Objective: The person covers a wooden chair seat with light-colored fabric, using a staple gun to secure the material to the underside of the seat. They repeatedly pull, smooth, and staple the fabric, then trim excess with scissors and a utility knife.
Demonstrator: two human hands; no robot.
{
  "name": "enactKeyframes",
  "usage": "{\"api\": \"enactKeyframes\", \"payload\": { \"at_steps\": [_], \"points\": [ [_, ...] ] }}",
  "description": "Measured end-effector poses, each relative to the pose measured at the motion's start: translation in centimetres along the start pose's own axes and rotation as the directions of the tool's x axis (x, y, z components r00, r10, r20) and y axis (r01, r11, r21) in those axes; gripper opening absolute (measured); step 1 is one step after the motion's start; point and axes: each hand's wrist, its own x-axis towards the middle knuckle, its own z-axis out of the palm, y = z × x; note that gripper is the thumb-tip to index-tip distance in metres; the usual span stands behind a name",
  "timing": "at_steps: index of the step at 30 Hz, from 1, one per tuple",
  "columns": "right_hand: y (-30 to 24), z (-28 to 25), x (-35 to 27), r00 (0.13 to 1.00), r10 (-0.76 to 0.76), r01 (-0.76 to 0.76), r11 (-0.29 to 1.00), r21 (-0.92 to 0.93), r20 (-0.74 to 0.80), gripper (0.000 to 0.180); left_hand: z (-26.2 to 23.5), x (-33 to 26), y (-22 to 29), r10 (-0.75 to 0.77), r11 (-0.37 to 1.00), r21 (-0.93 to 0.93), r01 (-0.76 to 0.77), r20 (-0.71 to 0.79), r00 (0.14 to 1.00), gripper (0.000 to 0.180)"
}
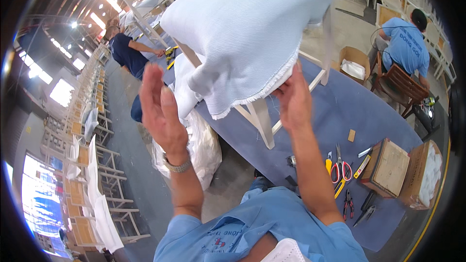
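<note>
A pale blue-white cloth [257, 34] with a frayed edge is spread over the seat of a chair [263, 123], hiding most of it; light-coloured legs and rails show below. The chair stands on the blue-grey table [335, 111] in front of the person. The right hand [294, 98] is at the frayed edge, on the cloth's right side, with its fingers curled up against it; whether they pinch the cloth cannot be told. The left hand [164, 111] is raised and empty, fingers extended, just left of the cloth's hanging corner. A metal watch [178, 164] circles the left wrist.

Below the left hand sits a bulky white plastic bag [201, 148], beside the table. Near the right forearm, scissors [339, 162] with red-and-white handles lie on the table, with a yellow cutter [362, 166] to their right and red-handled pliers [348, 204] nearer the person. Beyond the cutter are a closed cardboard box [388, 167] and another box holding white stuffing [430, 177].

Farther off, a person in a dark shirt [127, 51] reaches toward a yellow tool [170, 57]. At the right, a person in light blue [407, 43] sits near a brown wooden chair [399, 87].
</note>
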Motion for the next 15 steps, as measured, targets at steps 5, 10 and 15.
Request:
{"api": "enactKeyframes", "payload": {
  "at_steps": [5, 10, 15],
  "points": [
    [3.0, 3.5, 1.8, 0.903, -0.374, 0.312, 0.909, -0.276, -0.213, 0.054, 4.2, 0.8, 1.9, -0.006, 0.996, 0.088, 0.002, 0.042, 0.999, 0.057],
    [2.7, 4.0, 1.9, 0.832, -0.502, 0.208, 0.676, -0.707, -0.235, 0.045, 6.9, -2.7, 0.5, -0.343, 0.928, -0.118, 0.352, 0.091, 0.935, 0.064],
    [5.6, 2.2, 2.3, 0.788, -0.607, 0.317, 0.542, -0.779, -0.102, 0.062, 9.0, -3.5, -3.5, -0.646, 0.629, -0.360, 0.689, 0.253, 0.721, 0.048]
  ]
}}
